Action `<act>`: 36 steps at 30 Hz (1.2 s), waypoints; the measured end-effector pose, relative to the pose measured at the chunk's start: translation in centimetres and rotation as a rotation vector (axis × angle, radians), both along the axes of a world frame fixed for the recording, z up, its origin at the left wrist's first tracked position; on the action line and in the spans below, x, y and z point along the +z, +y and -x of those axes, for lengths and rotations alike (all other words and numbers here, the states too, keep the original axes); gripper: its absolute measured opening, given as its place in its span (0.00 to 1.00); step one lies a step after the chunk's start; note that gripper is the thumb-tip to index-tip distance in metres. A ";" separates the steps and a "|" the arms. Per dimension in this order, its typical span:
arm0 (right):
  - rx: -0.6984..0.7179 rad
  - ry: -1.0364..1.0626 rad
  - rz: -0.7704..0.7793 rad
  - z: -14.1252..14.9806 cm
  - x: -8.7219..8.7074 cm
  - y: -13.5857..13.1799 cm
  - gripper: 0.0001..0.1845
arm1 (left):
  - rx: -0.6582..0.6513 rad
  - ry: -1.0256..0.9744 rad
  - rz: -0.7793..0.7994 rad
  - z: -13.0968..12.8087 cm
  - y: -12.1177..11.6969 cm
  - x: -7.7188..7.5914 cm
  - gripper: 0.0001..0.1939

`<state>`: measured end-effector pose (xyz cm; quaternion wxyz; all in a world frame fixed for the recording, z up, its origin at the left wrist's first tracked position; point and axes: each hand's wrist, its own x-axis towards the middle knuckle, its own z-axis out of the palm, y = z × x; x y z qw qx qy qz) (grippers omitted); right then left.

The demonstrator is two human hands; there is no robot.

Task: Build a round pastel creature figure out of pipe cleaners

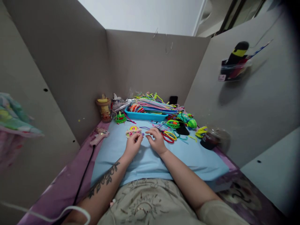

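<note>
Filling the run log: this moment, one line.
left hand: at multicoloured craft piece | right hand: half-open, beside left | blue tray: beyond both

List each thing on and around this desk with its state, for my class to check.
Left hand, fingertips pinched; anything held is unclear
Right hand, thumb and fingers apart
Pink-and-cream fuzzy piece, partly hidden by the left hand
Blue tray, filled with fuzzy stems
Blue cloth, spread out, creased
Brown-topped cup, upright
Clear holder, hung up, items sticking out
</note>
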<state>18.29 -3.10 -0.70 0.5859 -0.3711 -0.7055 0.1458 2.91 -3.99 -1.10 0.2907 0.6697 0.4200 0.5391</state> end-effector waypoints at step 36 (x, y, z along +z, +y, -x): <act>0.021 -0.134 -0.098 0.3 0.2 -0.2 0.08 | -0.077 -0.062 0.079 -0.2 0.0 0.1 0.08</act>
